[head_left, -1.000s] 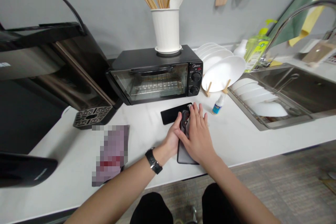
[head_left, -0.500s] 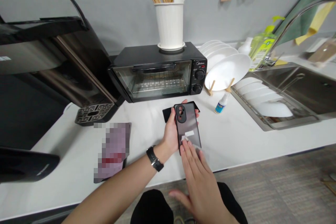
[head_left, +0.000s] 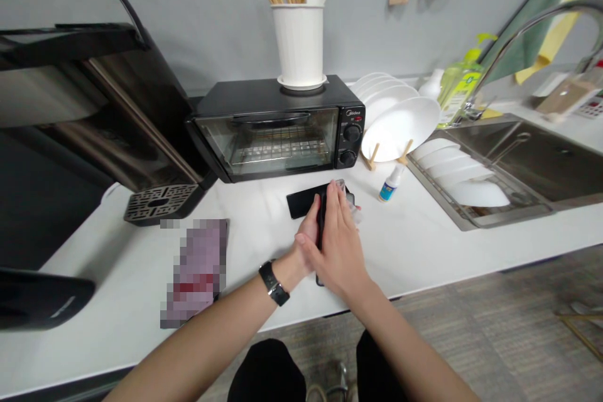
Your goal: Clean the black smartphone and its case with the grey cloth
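My left hand (head_left: 307,229), with a black watch (head_left: 274,283) on its wrist, holds a dark phone (head_left: 321,221) above the white counter. My right hand (head_left: 342,242) lies flat over the phone's back, fingers together and pointing away, and covers most of it. Something thin and whitish (head_left: 355,212) shows at the right of those fingers, maybe a wipe. Behind the hands a flat black device (head_left: 301,201) lies on the counter. To the right stands a small spray bottle (head_left: 389,185) with a blue label.
A toaster oven (head_left: 277,132) stands behind the hands, with a white cup (head_left: 300,44) of chopsticks on top. White plates (head_left: 398,129) and a sink (head_left: 560,157) are at the right. A coffee machine (head_left: 141,107) and a blurred-out flat object (head_left: 198,270) are at the left.
My right hand has moved up from the phone's lower end and now covers its back, the camera bump included. My left hand still holds the phone. The view has shifted slightly.
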Tool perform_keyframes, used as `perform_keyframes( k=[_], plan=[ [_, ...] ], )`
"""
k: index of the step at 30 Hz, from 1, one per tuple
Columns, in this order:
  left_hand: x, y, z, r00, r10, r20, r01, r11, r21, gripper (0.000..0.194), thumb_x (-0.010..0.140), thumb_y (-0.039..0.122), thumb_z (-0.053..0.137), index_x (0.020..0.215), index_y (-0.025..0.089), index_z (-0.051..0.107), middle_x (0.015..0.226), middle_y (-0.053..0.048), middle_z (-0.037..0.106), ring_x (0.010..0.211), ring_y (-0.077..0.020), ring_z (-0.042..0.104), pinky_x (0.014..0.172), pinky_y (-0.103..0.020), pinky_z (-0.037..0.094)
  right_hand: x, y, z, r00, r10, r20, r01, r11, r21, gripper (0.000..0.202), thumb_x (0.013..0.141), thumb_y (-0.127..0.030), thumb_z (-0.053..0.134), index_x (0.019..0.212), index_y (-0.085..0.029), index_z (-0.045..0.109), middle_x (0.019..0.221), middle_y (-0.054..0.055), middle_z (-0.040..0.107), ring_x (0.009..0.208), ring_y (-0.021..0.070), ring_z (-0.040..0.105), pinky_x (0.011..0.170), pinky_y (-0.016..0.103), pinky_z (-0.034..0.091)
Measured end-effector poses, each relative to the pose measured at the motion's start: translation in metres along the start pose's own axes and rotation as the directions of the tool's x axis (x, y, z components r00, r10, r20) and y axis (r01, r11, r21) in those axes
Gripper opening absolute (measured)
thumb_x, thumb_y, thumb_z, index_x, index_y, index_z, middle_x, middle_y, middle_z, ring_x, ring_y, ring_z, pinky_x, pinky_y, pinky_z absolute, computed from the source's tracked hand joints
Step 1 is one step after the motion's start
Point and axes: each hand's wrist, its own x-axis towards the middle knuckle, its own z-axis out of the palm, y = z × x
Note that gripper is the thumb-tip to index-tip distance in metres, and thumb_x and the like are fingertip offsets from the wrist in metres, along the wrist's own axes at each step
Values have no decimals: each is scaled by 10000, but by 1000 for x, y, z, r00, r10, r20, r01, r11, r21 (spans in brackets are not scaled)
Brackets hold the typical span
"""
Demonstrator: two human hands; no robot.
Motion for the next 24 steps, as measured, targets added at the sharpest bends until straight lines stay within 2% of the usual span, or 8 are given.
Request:
perform_keyframes(
  k=[3,5,10,13,16,19,22,24],
  plan=[
    [-3,5,2,998,-45,-36,45,999,1,543,1051,600,412,1478,303,570,1228,-72,748,1046,-226,736,896,-334,572,-17,-8,0,997,-51,56,53,998,-30,1039,998,-708,424,1649,-8,18,1721,228,125,1611,351,65,1281,581,261],
    [-5,11,4,999,-1,-49,4,998,62,540,1053,585,414,1502,311,537,1100,-85,769,880,-209,748,792,-324,589,-38,-12,-3,989,-100,112,105,993,-46,1085,972,-730,467,1646,4,36,1719,237,124,1607,365,81,1270,581,297],
    [-6,18,8,992,101,-70,-90,985,148,556,1080,543,337,1519,249,509,1096,-138,765,957,-244,746,773,-343,600,-94,-8,-25,926,-247,287,279,957,-75,1020,985,-673,508,1644,-2,114,1708,210,197,1595,350,179,1220,527,409],
    [-5,16,9,998,58,-11,-56,991,122,558,1079,544,333,1518,248,509,1127,-142,760,992,-253,742,795,-357,596,-104,7,-38,917,-236,321,290,948,-130,903,1030,-596,471,1656,-51,116,1703,171,240,1587,332,219,1211,537,409],
    [-5,13,9,997,-71,40,68,994,84,554,1078,535,352,1515,241,521,1159,-140,761,1000,-264,744,879,-409,583,-87,24,-41,959,-146,243,191,966,-175,897,1039,-591,442,1663,-71,62,1717,179,187,1597,353,163,1230,601,345],
    [-3,10,10,989,-145,-2,144,985,92,530,1085,486,383,1491,193,558,1241,-126,751,1156,-275,708,1074,-422,500,-50,32,-33,986,-96,137,117,982,-150,903,1041,-614,406,1663,-78,30,1734,181,108,1609,350,70,1249,625,287],
    [0,4,11,998,-33,-59,40,993,113,499,1096,393,399,1532,176,511,1397,-96,683,1389,-242,564,1198,-353,378,-13,27,-21,994,-96,42,100,990,-104,894,1040,-640,380,1658,-71,74,1732,187,123,1614,326,57,1273,605,244],
    [-1,-4,10,994,75,-78,-68,994,83,532,1104,380,345,1601,199,401,1534,-72,574,1511,-215,416,1227,-334,335,0,18,-14,993,-112,22,113,990,-81,913,1029,-660,388,1643,-36,130,1722,212,146,1613,327,75,1284,582,235]
  ],
)
